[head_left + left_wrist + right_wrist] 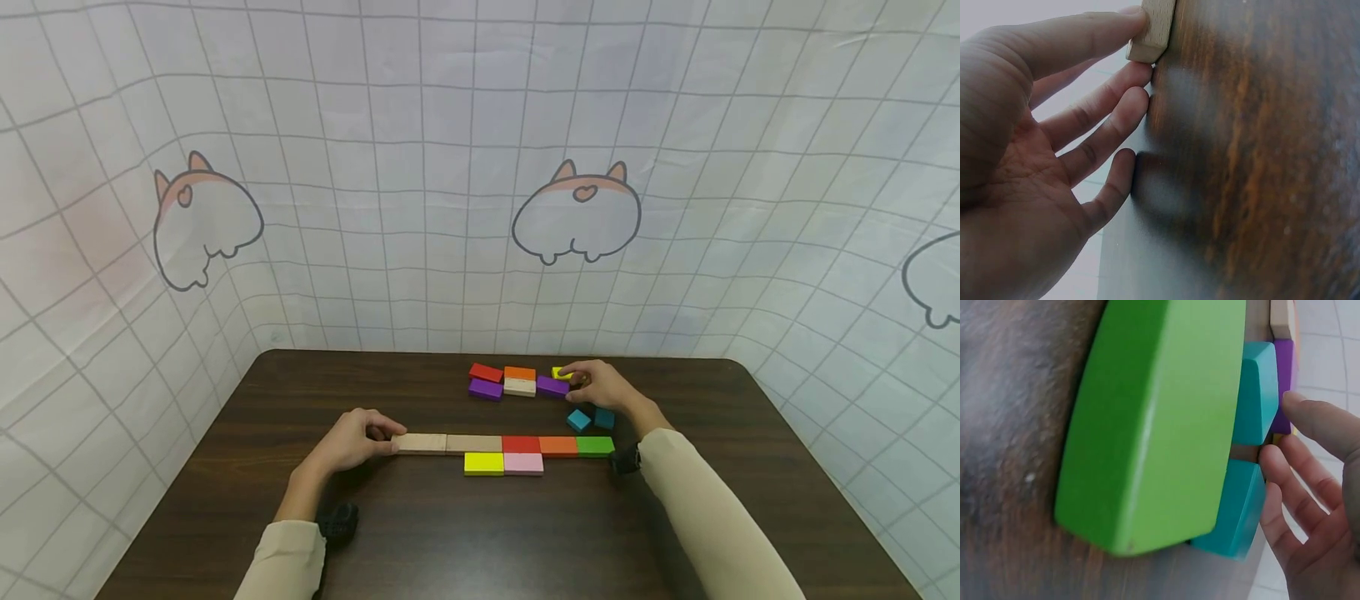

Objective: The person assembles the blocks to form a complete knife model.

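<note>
My left hand (352,442) pinches the left end of a plain wooden block (422,444) between thumb and forefinger, its other fingertips down on the table. That block begins a straight row continuing with another wooden block (474,444), then red (521,445), orange (558,447) and green (595,447). Against the row's near side lie yellow (483,465) and pink (522,465) blocks. Farther back, my right hand (606,388) is spread loosely at a purple block (553,386) and a partly covered yellow block (557,372). In the right wrist view, its thumb (1316,422) meets the purple block.
Left of the right hand sit red (487,372), purple (486,390), orange (520,372) and cream (520,387) blocks. Two teal blocks (578,420) lie between the row and the right hand. A grid-patterned cloth (420,208) hangs around the dark wooden table (465,542).
</note>
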